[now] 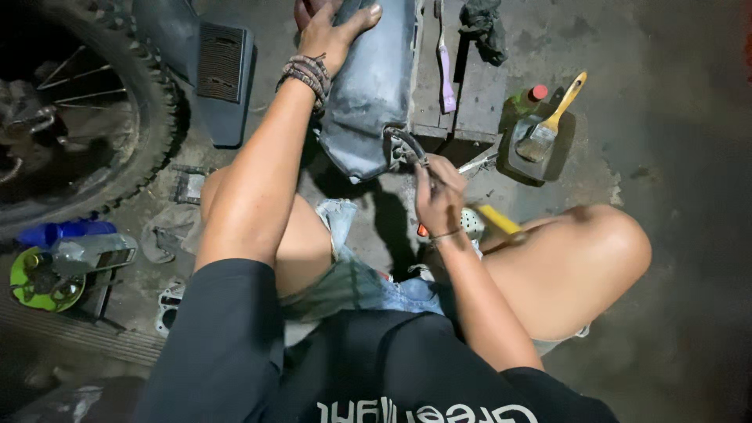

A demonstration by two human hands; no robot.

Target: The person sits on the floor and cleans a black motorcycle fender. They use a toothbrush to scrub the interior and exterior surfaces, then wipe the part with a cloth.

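A dark grey motorcycle fuel tank (368, 86) lies on the concrete floor ahead of my knees. My left hand (333, 31) rests flat on its upper left side, fingers spread, with bead bracelets on the wrist. My right hand (437, 196) is closed on a thin metal tool (409, 145) whose tip meets a fitting at the tank's lower right edge. Both arms reach forward over my bare knees.
A knobby motorcycle wheel (94, 102) stands at left beside a black panel (223, 78). A paintbrush (548, 125) lies in a dark tray (521, 160) by a red-capped bottle (529, 98). A wooden pallet (462, 86), rag (482, 27), blue bottle (63, 231) and green dish (31, 282) lie around.
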